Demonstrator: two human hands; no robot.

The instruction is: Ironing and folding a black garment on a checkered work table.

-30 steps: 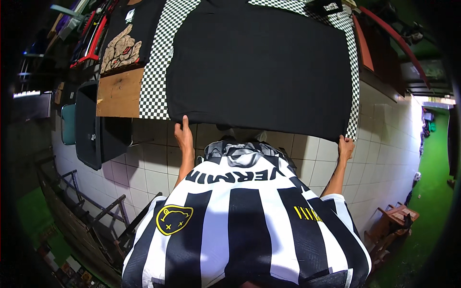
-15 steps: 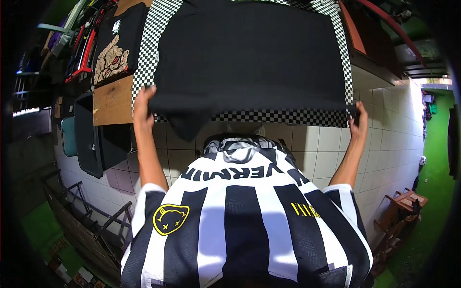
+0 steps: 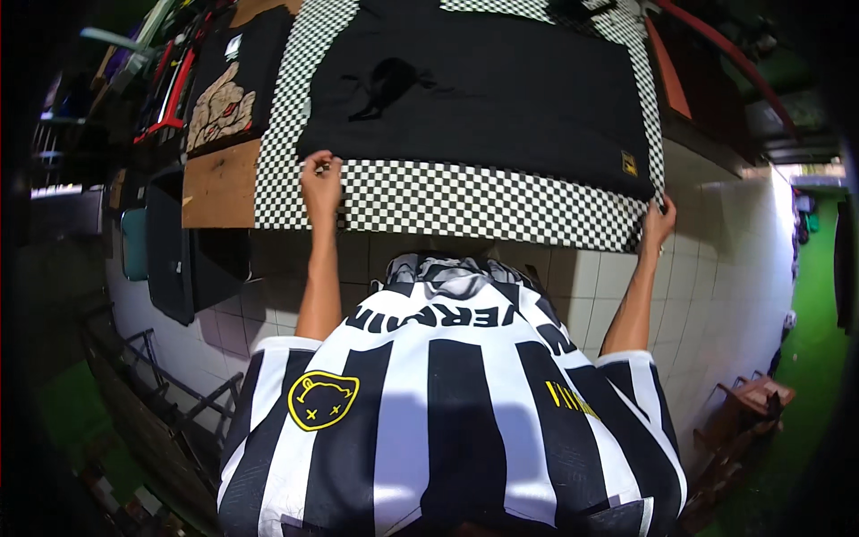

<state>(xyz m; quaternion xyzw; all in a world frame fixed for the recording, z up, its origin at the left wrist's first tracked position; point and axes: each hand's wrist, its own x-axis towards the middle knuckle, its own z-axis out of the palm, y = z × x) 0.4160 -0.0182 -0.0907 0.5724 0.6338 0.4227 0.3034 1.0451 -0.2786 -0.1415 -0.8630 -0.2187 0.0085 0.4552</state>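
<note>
- Left hand (image 3: 322, 182) keeps a closed grip on the near edge of a black garment (image 3: 483, 89) folded over a checkered cloth (image 3: 465, 201) on the desk (image 3: 219, 183).
- Right hand (image 3: 659, 219) pinches the cloth's right corner.

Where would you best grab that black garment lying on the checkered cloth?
By its near hem, probably, one hand at each corner, coming from the table's front edge. The black garment lies flat and wide, and the left hand and right hand already sit there.
</note>
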